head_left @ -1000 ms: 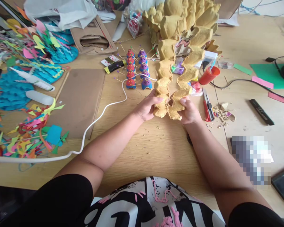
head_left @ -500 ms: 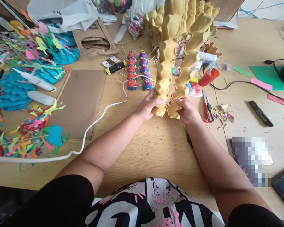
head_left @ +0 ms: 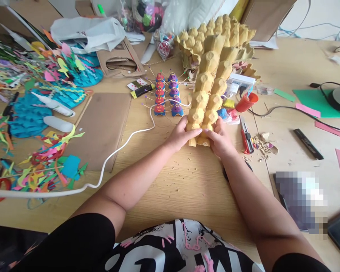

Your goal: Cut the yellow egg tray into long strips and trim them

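Two long strips cut from a yellow egg carton are held upright and tilted away from me, side by side. My left hand (head_left: 183, 135) is closed on the near end of the left egg carton strip (head_left: 200, 99), thumb across its front. On the right egg carton strip (head_left: 214, 101), my right hand (head_left: 219, 139) is closed in the same way. The strips' lower ends touch or nearly touch. Just left of them stand two painted caterpillars, one red (head_left: 159, 92) and one purple (head_left: 174, 91), with thin sticks poking out.
Behind the strips is a stack of egg trays (head_left: 184, 49). A red utility knife (head_left: 246, 136) lies beside wood shavings, near a red cup (head_left: 247, 102). A white cord (head_left: 124, 141) crosses the table past a cardboard sheet (head_left: 98, 128). Paper scraps (head_left: 51, 162) and glue bottles (head_left: 53, 104) lie left.
The gap between the two egg carton strips has narrowed, and their bumpy faces now line up side by side. My view has shifted slightly. Both hands keep their hold.
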`<state>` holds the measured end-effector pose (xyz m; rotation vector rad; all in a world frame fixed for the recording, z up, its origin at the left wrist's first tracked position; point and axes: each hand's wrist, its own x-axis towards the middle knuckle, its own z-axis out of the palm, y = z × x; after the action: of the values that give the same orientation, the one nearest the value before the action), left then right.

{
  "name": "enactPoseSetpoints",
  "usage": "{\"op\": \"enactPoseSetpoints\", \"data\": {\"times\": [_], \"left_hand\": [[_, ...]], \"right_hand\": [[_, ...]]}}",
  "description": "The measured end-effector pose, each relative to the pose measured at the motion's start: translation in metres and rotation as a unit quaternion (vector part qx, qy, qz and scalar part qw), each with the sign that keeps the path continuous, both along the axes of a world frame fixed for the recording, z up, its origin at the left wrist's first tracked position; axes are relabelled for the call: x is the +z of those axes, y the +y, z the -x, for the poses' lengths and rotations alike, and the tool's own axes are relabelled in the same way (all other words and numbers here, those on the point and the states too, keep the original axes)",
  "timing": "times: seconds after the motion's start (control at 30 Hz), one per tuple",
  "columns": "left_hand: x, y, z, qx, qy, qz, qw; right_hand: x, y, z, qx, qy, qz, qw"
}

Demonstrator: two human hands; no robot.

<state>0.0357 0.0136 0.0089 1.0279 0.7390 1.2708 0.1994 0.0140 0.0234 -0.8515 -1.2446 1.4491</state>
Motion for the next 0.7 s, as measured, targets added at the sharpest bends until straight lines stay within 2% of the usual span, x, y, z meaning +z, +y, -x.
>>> {"op": "enactPoseSetpoints", "data": {"times": [0.1,0.3,0.4,0.53,0.7], "left_hand": [[0.003,0.000,-0.001,0.011,-0.009,0.009,1.000],[0.002,0.001,0.001,0.057,0.012,0.010,0.998],[0.002,0.001,0.002,0.066,0.026,0.015,0.997],[0.004,0.003,0.000,0.061,0.017,0.030,0.998],[0.002,0.004,0.000,0.065,-0.005,0.045,0.997]], "right_hand": [[-0.002,0.001,0.000,-0.013,0.002,-0.010,1.000],[0.004,0.000,-0.005,-0.138,-0.082,-0.006,0.987],[0.013,0.007,-0.013,-0.142,-0.113,0.026,0.983],[0.026,0.038,-0.021,-0.153,-0.091,0.045,0.983],[0.036,0.097,-0.023,-0.118,-0.084,0.038,0.989]]}}
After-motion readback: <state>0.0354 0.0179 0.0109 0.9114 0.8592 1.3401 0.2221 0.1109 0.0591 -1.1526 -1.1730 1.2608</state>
